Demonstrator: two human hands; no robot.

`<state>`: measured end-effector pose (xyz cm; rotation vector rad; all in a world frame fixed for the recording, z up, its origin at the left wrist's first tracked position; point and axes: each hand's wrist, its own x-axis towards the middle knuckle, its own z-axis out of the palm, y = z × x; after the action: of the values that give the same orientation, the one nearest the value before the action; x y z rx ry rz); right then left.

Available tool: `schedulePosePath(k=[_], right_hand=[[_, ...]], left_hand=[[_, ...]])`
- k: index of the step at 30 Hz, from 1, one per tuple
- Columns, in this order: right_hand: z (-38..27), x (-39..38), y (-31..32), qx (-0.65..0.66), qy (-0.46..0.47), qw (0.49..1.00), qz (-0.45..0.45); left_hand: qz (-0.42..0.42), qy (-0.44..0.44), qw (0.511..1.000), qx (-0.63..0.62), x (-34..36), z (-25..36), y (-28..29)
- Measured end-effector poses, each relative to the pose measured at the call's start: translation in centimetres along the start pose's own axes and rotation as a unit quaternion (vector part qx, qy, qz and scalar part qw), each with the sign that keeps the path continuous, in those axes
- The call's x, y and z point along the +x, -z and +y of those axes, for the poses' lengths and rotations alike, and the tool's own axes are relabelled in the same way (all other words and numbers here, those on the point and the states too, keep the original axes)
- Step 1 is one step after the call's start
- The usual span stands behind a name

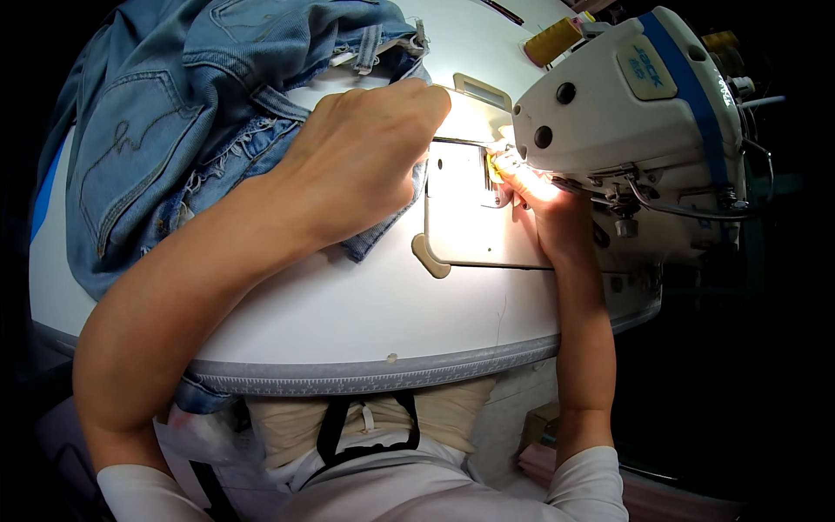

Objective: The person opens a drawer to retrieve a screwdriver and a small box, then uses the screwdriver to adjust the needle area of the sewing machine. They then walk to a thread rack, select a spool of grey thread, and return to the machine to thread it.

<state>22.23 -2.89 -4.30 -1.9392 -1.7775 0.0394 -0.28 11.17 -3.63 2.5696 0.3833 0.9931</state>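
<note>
In the head view, the left hand [370,157] is curled over blue jeans [143,165] at the tabletop's [374,309] left side, its grip impossible to tell, while the right hand [550,198] pinches a small yellow piece [494,169] beside the sewing machine's head [600,104]. Good work here probably needs fingertips clear of the needle area and loose denim aside. The white tabletop has a ruled grey front edge [383,376]; the room beyond its right edge is dark.
</note>
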Motion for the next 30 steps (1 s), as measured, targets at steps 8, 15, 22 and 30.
schedulePosePath(k=[8, 15, 22, 30], right_hand=[[-1.4, 0.3, 0.6, 0.116, -0.043, 0.992, -0.004], [-2.6, 0.6, 0.7, 0.173, -0.111, 0.979, -0.005], [-1.3, 0.3, 0.9, 0.143, -0.079, 0.986, -0.025], [-3.0, 2.4, 2.6, 0.183, -0.268, 0.934, -0.151]], left_hand=[[0.032, -0.029, 0.999, 0.02, -0.1, -0.2, -0.4], [0.039, -0.055, 0.996, 0.064, -0.2, -0.4, -0.2], [0.007, -0.049, 0.996, 0.068, 0.0, -0.8, -0.6], [-0.043, -0.003, 0.999, 0.03, -0.1, -0.3, 0.2]])
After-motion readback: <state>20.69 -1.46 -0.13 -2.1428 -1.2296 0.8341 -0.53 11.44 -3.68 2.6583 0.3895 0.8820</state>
